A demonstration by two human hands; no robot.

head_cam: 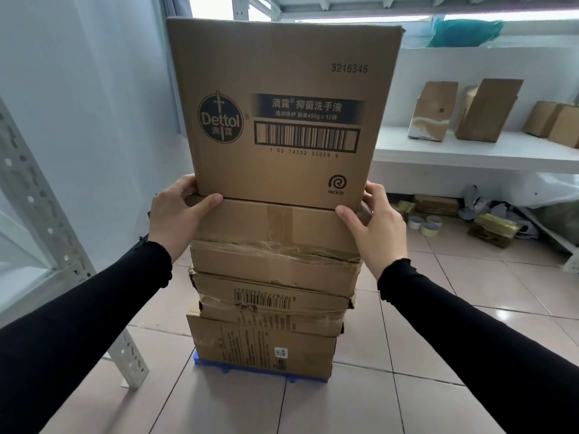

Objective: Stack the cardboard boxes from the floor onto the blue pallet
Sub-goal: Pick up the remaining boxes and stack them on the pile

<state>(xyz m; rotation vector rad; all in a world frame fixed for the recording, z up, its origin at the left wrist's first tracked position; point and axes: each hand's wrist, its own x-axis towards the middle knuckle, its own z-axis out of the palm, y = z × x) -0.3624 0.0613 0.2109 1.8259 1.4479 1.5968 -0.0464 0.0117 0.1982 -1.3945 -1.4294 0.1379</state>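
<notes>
A tall Dettol cardboard box [282, 111] stands on top of a stack of several brown boxes [272, 267]. The stack rests on the blue pallet [200, 364], of which only the front edge shows under the lowest box. My left hand [175, 214] grips the Dettol box's lower left corner, thumb across the box below it. My right hand [372, 223] holds its lower right corner the same way. Both arms wear black sleeves.
A white perforated rack post [47, 233] leans along the left. White shelving [470, 151] at the right carries small open cartons [432, 111]. Tape rolls [426, 223] and wrapped bundles [492, 230] lie on the tiled floor beneath it. Bare tiles [313, 408] stretch in front of the pallet.
</notes>
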